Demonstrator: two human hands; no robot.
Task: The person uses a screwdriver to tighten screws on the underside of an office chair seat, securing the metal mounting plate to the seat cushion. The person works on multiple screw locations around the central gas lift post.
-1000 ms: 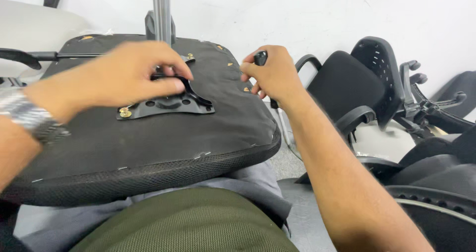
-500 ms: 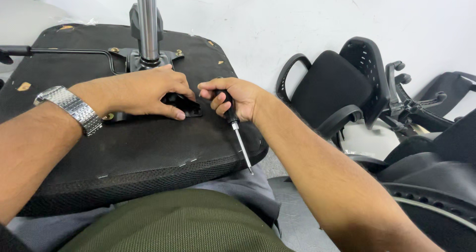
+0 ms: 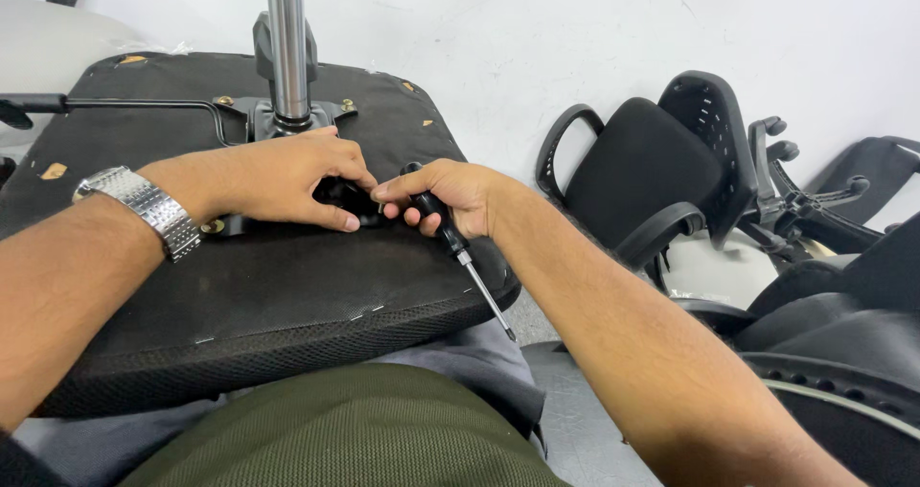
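An upturned black office chair seat [image 3: 287,286] rests across my lap, its chrome gas column [image 3: 287,51] sticking up from the metal mechanism plate [image 3: 240,118]. My left hand [image 3: 278,180], with a steel watch on the wrist, presses down on the black bracket [image 3: 340,195] at the seat's middle, thumb and forefinger pinching there. My right hand [image 3: 446,195] grips a black-handled screwdriver [image 3: 460,247] in the palm, its shaft pointing down past the seat's right edge, while its fingertips meet my left fingertips at the bracket. Whatever the fingertips pinch is hidden.
A thin black lever [image 3: 115,105] runs left from the mechanism. Against the white wall at the right lie other black chair parts: a seat with armrests [image 3: 632,175], a plastic backrest [image 3: 714,127] and a wheeled base [image 3: 815,204]. A mesh chair part [image 3: 843,372] sits beside my right arm.
My right hand came from the seat's right edge to the bracket, turning the screwdriver shaft downward. My left hand stayed on the bracket. The view tilted down and closer.
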